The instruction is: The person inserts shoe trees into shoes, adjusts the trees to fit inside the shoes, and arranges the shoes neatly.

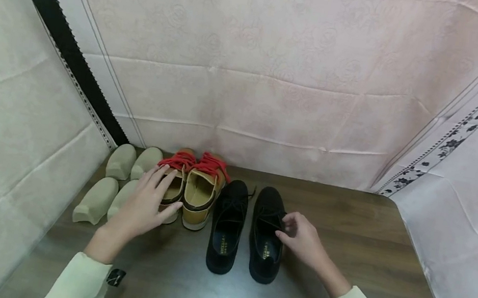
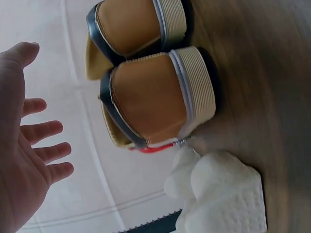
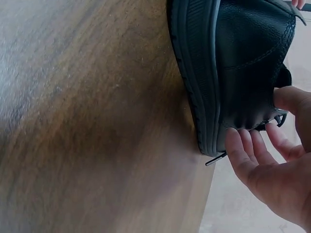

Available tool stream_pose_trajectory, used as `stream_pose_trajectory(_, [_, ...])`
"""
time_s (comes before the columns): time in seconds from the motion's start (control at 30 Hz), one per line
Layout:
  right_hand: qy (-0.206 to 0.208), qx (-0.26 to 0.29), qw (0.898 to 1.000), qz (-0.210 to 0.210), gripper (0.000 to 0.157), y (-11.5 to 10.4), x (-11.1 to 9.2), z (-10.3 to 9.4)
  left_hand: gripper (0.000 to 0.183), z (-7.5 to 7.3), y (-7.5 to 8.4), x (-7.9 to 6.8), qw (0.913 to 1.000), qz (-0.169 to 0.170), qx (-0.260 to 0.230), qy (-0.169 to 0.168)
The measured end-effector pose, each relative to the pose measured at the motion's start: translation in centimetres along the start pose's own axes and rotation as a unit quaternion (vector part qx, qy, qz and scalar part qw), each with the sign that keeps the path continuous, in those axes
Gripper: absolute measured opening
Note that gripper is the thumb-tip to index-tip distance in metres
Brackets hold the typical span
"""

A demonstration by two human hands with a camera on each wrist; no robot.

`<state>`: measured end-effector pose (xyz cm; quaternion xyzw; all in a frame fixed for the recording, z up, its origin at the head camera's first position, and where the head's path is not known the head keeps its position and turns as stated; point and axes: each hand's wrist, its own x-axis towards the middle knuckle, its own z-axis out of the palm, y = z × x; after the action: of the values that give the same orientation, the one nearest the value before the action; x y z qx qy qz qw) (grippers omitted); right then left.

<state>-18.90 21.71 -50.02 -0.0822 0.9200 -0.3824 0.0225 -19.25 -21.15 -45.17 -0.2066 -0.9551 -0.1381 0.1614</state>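
Two black lace-up shoes stand side by side on the wooden surface, the left one [image 1: 217, 264] a little apart from the right one [image 1: 259, 270]. My right hand [image 1: 302, 238] is at the outer side of the right black shoe, its fingertips by the laces; in the right wrist view the loosely bent fingers lie against or just before the shoe's side [image 3: 248, 63]. With fingers spread, my left hand [image 1: 144, 207] hovers over a pair of tan shoes [image 1: 204, 216] with red laces [image 1: 211, 163]. In the left wrist view it stands apart from their heels [image 2: 150, 97].
Several off-white moulded shoe inserts [image 1: 97, 200] stand left of the tan shoes. The wooden surface [image 1: 348, 222] ends against a pale patterned cloth [image 1: 245, 103] behind, with more cloth along both sides.
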Motion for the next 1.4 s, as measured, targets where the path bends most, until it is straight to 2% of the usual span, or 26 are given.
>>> stream_pose_trajectory(0.17, [0.008,0.001,1.000,0.002,0.030,0.0,0.0,0.3,0.080,-0.5,-1.0,-0.6,0.9996,-0.011,0.006,0.024])
stream_pose_trajectory(0.43, [0.019,0.003,1.000,0.007,0.027,-0.2,-0.1,0.4,0.077,-0.9,-2.6,-1.8,0.9971,-0.034,-0.031,0.061])
stream_pose_trajectory(0.7, [0.018,0.002,1.000,0.007,0.025,0.0,0.0,0.4,0.076,-1.1,-4.1,-2.6,0.9924,-0.072,-0.080,0.059])
stream_pose_trajectory(0.97, [0.013,0.014,1.000,0.004,0.024,0.5,0.1,0.4,0.082,-1.0,-5.3,-3.9,0.9843,-0.139,-0.109,0.003])
stream_pose_trajectory(1.23, [0.007,0.029,1.000,0.007,0.021,0.7,0.2,0.2,0.085,-0.3,-6.4,-5.0,0.9757,-0.193,-0.080,-0.067])
stream_pose_trajectory(1.4, [-0.003,0.038,0.999,0.008,0.021,0.7,0.3,0.1,0.090,0.3,-6.9,-5.6,0.9685,-0.216,-0.077,-0.098])
